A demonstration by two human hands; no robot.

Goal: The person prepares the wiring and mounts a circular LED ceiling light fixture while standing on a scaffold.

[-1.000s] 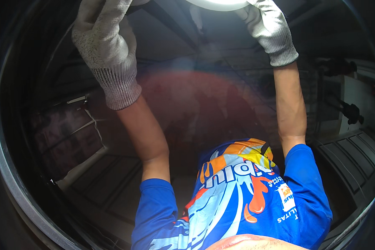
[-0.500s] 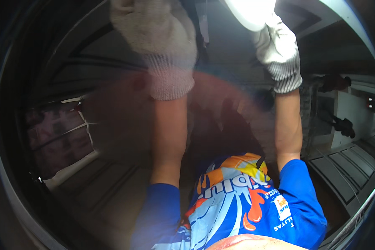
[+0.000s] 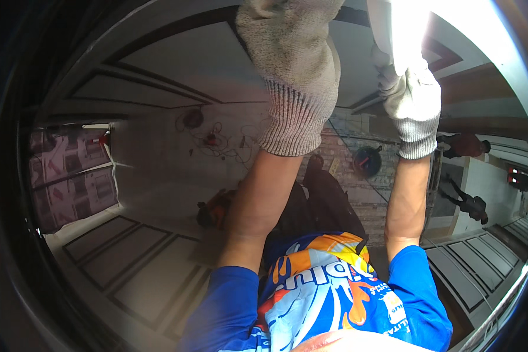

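Both my arms reach up to the top edge of the view, in off-white knitted work gloves. My left hand (image 3: 293, 50) is raised at top centre with its fingers curled; the edge cuts off their ends, and whatever they hold does not show. Further right, my right hand (image 3: 413, 97) is closed round the lower end of a glaring white lamp-like object (image 3: 384, 26). Its glare washes out the detail, and its upper part runs out of view.
Panelled surfaces with dark trim (image 3: 176, 53) surround me. Below are a dark round bucket (image 3: 366, 161), tangled cables (image 3: 217, 138) and a crouching person (image 3: 214, 214). Two people (image 3: 466, 146) (image 3: 470, 202) are at the right. Pinkish wrapped panels (image 3: 73, 176) stand at the left.
My left hand has moved right and slightly down, nearer my right hand. My right hand has shifted a little right and down with the white object. The surroundings look brighter and clearer.
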